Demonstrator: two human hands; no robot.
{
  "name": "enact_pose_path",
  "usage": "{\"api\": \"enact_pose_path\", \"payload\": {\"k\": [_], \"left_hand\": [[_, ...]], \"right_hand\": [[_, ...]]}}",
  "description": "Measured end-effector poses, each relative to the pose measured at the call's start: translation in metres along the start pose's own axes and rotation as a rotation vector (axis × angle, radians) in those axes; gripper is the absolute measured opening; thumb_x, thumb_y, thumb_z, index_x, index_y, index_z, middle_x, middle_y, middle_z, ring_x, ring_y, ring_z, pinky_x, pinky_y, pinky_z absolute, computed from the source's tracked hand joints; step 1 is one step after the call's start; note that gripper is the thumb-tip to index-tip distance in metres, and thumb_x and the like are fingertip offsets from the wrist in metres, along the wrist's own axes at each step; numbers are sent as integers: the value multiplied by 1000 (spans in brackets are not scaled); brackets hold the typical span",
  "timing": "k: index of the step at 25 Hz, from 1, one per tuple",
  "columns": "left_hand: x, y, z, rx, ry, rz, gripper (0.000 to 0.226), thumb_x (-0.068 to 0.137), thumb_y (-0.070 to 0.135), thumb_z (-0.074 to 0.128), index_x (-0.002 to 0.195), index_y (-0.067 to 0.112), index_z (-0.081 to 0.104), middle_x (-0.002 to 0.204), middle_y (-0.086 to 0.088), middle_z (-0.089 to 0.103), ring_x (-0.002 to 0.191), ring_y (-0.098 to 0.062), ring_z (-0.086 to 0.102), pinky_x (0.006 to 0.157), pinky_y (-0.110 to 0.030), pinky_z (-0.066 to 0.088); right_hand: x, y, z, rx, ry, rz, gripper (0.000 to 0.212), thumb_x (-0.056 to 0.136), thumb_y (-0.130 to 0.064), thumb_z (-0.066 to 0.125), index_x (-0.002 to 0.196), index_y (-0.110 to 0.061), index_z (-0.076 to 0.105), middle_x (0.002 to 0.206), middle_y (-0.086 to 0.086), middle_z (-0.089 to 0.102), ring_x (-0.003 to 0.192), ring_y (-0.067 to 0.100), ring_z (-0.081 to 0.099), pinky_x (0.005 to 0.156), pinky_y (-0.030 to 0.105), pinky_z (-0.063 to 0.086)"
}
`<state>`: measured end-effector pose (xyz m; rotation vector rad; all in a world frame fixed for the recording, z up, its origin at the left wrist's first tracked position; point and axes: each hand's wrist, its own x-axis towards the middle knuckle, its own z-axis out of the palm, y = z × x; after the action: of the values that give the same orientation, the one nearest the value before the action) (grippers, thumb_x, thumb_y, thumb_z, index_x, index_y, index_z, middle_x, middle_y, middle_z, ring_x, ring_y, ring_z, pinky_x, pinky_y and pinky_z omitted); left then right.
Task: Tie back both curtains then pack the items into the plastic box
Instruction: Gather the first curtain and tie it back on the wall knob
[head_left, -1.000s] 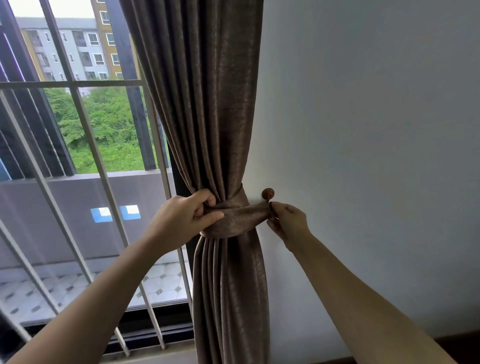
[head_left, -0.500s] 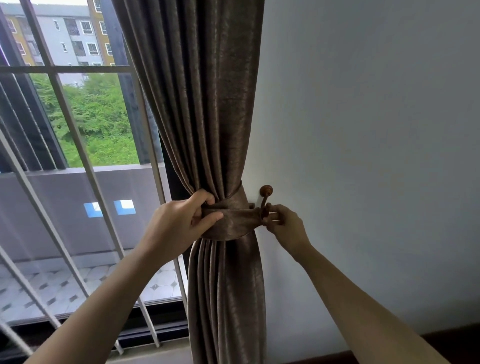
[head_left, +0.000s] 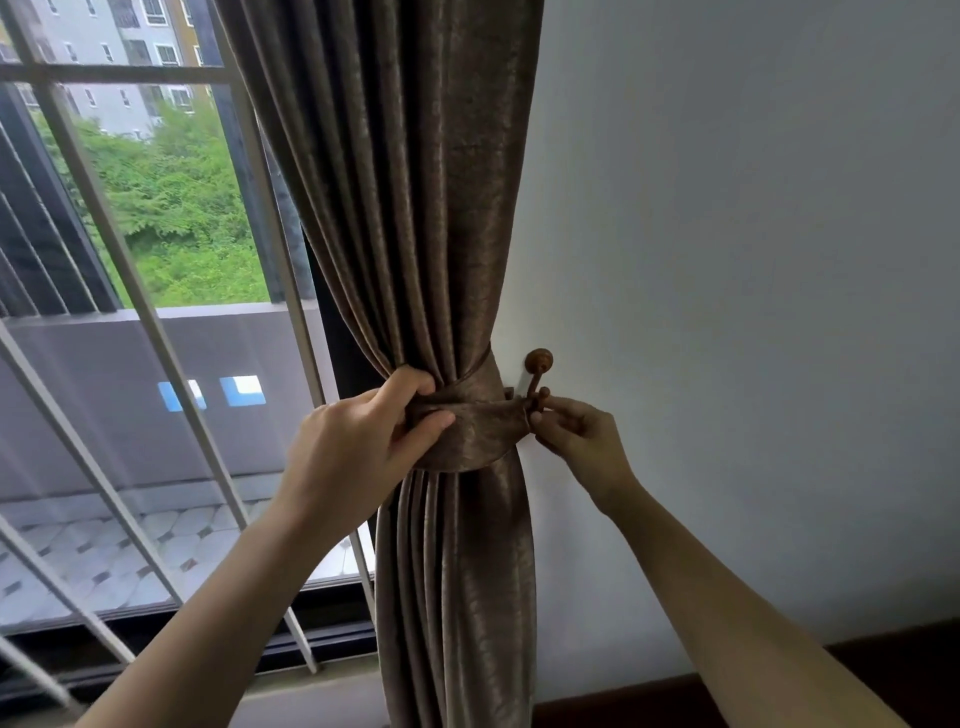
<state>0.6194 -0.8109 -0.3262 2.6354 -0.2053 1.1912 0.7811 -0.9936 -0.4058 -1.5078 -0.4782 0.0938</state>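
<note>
Curtain, brown-grey textured fabric in long vertical pleats, hangs at the right edge of the window against the white painted wall, gathered into a narrow waist about mid-frame and fanning out above and below. Matching brown fabric tie-back band wraps around the gathered waist, running from the left side across the front to the wall side. Left hand grips the band and the curtain bunch at the left side of the waist, fingers curled over the top of the folds, thumb pressed flat on the band's front. Right hand sits at the band's wall-side end, fingertips pinched together on something small there; the loop itself is too small to make out. That end meets the brown wooden wall hook with round knob, which is fixed to the wall just right of the curtain; whether the band is actually caught on the hook cannot be told. Both forearms are bare, reaching up from the lower frame. White metal window bars slant across the glass at left, with green trees and apartment buildings outside. Dark wooden skirting runs along the wall's base.
</note>
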Motion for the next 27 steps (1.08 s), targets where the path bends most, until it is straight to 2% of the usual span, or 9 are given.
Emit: {"api": "enact_pose_path", "payload": {"k": [5, 9, 12, 15, 19, 21, 23, 25, 27], "left_hand": [[2, 7, 1, 12, -4, -11, 30, 85, 43, 52, 96, 16, 58, 61, 20, 34, 47, -1, 37, 51, -5, 26], [4, 10, 4, 19, -17, 6, 27, 85, 42, 56, 97, 18, 57, 64, 21, 41, 48, -1, 43, 46, -17, 38], [5, 11, 5, 18, -5, 8, 24, 83, 34, 67, 96, 16, 58, 65, 21, 41, 48, -1, 44, 47, -17, 39], [5, 12, 6, 13, -15, 6, 23, 83, 31, 68, 95, 13, 62, 65, 20, 42, 48, 1, 43, 50, -5, 31], [3, 9, 6, -1, -4, 32, 25, 82, 30, 67, 98, 11, 62, 67, 20, 41, 51, 3, 42, 55, 1, 27], [0, 6, 5, -37, -17, 63, 29, 85, 31, 65, 106, 13, 57, 69, 20, 41, 49, 6, 39, 54, 3, 26], [-7, 1, 3, -104, 6, 53, 33, 86, 26, 64, 111, 14, 46, 68, 17, 46, 48, 11, 41, 48, 1, 32], [-20, -6, 8, -248, 106, -100, 30, 85, 17, 65, 103, 12, 42, 65, 6, 55, 47, 4, 50, 48, -5, 41], [-30, -5, 10, -592, 180, -564, 11, 90, 14, 59, 94, 10, 49, 67, -5, 61, 54, -11, 59, 53, -18, 50]], "right_hand": [[11, -1, 8, -278, 135, -81, 22, 79, -9, 73, 94, -16, 59, 81, -7, 68, 75, 6, 67, 71, 15, 53], [22, -1, 9, -493, 278, -194, 12, 81, -7, 70, 82, -15, 60, 77, -6, 64, 74, 12, 62, 72, 25, 52], [26, -5, 6, -639, 299, -236, 6, 83, -9, 67, 86, -14, 65, 83, 0, 67, 77, 16, 63, 77, 29, 52], [25, -6, 6, -596, 287, -166, 9, 85, -10, 64, 92, -13, 69, 89, 3, 70, 75, 12, 61, 78, 27, 51], [20, -14, 0, -509, 184, -37, 19, 92, -25, 57, 91, -13, 72, 85, 3, 71, 79, 19, 66, 80, 38, 56], [12, -30, -5, -480, 217, -54, 28, 93, -36, 53, 84, -16, 70, 78, -1, 69, 76, 18, 66, 75, 33, 55], [-1, -51, -4, -454, 249, -155, 27, 93, -35, 52, 79, -18, 67, 74, -1, 67, 73, 18, 64, 69, 28, 50], [-18, -68, 3, -469, 201, -247, 30, 94, -30, 52, 72, -14, 67, 69, 5, 67, 66, 20, 62, 62, 26, 47], [-36, -76, 14, -486, 62, -138, 33, 95, -29, 50, 72, -14, 68, 68, 4, 68, 64, 17, 63, 64, 24, 48]]}}
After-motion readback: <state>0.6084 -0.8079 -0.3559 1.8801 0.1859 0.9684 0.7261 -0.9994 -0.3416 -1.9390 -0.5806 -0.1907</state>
